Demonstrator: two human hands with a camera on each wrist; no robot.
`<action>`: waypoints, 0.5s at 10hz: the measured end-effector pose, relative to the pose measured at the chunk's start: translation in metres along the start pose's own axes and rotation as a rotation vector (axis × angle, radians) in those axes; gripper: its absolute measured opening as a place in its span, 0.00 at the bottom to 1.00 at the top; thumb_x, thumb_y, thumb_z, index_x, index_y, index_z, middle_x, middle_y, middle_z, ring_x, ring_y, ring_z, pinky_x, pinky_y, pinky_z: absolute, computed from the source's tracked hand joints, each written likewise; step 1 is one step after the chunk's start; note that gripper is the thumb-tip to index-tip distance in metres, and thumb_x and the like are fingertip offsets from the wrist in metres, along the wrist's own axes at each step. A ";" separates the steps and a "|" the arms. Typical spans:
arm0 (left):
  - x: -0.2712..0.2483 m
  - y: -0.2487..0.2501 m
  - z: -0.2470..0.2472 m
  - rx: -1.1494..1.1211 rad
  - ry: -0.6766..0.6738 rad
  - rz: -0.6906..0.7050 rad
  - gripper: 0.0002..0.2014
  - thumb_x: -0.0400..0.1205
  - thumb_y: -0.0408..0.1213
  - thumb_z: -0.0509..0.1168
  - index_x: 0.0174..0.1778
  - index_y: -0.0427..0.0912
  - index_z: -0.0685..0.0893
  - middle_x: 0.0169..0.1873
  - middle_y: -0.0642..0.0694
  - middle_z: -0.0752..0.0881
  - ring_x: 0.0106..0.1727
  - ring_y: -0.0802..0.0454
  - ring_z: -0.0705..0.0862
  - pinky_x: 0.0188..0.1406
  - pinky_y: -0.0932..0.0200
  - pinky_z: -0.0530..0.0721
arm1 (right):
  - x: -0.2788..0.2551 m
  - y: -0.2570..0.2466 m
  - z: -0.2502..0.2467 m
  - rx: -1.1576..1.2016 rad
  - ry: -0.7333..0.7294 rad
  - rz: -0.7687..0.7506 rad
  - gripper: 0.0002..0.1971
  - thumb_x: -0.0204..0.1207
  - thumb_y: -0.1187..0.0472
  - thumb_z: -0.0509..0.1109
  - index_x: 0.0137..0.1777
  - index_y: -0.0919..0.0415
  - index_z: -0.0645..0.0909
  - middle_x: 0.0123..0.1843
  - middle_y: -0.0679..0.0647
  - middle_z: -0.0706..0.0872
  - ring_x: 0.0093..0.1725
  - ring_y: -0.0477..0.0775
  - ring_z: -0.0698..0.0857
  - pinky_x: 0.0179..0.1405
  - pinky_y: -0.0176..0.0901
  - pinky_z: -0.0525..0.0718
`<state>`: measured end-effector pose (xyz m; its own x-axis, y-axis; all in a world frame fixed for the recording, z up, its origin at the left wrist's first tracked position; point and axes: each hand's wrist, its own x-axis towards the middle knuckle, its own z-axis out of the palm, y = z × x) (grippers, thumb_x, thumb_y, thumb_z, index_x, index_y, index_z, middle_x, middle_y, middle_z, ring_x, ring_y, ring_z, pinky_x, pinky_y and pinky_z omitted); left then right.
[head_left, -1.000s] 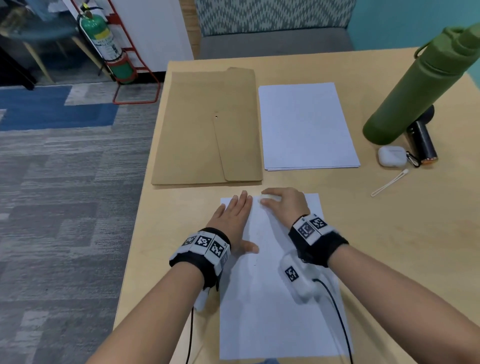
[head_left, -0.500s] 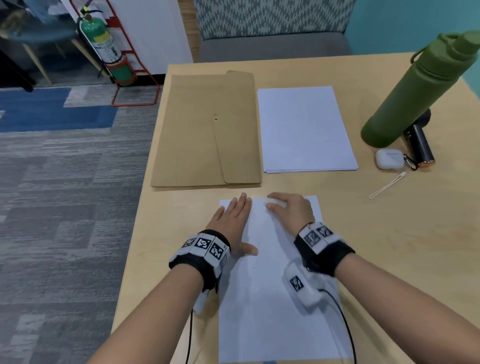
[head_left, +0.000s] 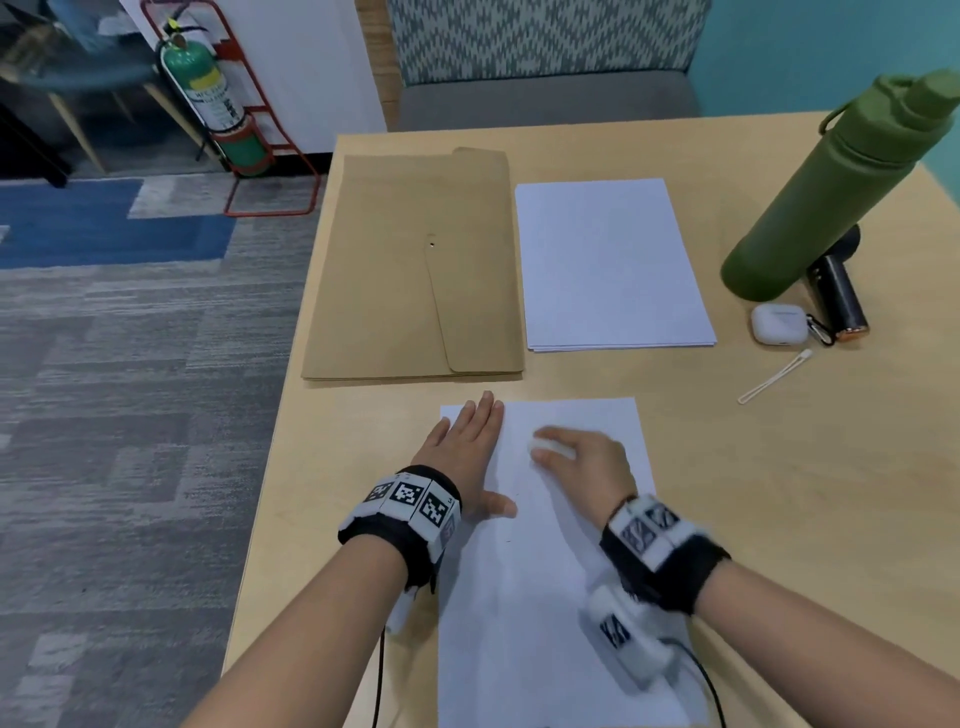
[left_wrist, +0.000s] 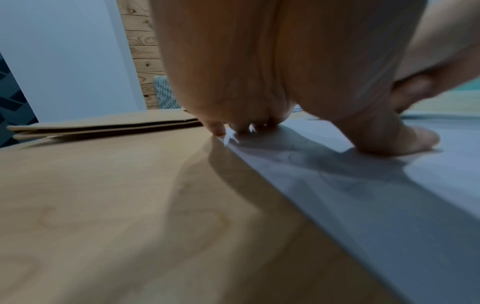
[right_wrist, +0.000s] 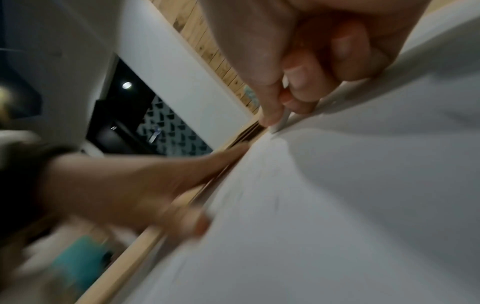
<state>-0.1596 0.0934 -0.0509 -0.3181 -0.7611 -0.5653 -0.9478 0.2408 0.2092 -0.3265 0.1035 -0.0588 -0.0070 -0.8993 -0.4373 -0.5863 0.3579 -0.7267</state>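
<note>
A white sheet lies lengthwise on the wooden table in front of me. My left hand lies flat on its far left corner with fingers straight and the thumb spread; the left wrist view shows the fingertips at the sheet edge. My right hand rests on the sheet a little below its far edge. Its thumb and forefinger pinch a small thin white thing whose tip touches the sheet. Blur keeps me from naming it.
Beyond the sheet lie a brown envelope and a stack of white paper. At the right stand a green bottle, a black cylinder, a white earbud case and a white strap. The table's left edge drops to carpet.
My right hand has slid from the sheet's far edge a short way toward me along the sheet. The left hand has stayed flat on the corner.
</note>
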 end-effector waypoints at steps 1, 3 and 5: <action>0.000 0.000 0.000 0.002 -0.006 0.004 0.58 0.74 0.61 0.67 0.81 0.42 0.29 0.81 0.48 0.29 0.83 0.51 0.34 0.80 0.50 0.40 | -0.021 0.010 0.005 -0.033 -0.074 -0.015 0.13 0.73 0.53 0.72 0.57 0.48 0.86 0.62 0.46 0.86 0.66 0.46 0.80 0.61 0.32 0.72; 0.000 0.000 0.000 0.013 -0.011 -0.001 0.58 0.74 0.60 0.67 0.80 0.42 0.29 0.81 0.48 0.29 0.83 0.51 0.34 0.81 0.50 0.40 | 0.033 -0.011 -0.013 0.056 0.135 0.040 0.13 0.74 0.53 0.71 0.58 0.50 0.85 0.64 0.51 0.86 0.64 0.53 0.82 0.58 0.37 0.74; 0.001 0.000 0.000 0.008 -0.016 0.004 0.58 0.74 0.62 0.67 0.80 0.42 0.29 0.81 0.48 0.29 0.83 0.51 0.34 0.80 0.50 0.40 | -0.007 0.001 0.002 -0.069 -0.014 0.011 0.13 0.74 0.53 0.70 0.58 0.48 0.85 0.63 0.49 0.86 0.65 0.51 0.81 0.61 0.37 0.74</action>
<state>-0.1599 0.0927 -0.0513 -0.3218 -0.7505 -0.5773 -0.9468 0.2486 0.2045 -0.3258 0.1106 -0.0575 -0.0026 -0.8915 -0.4530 -0.6411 0.3491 -0.6835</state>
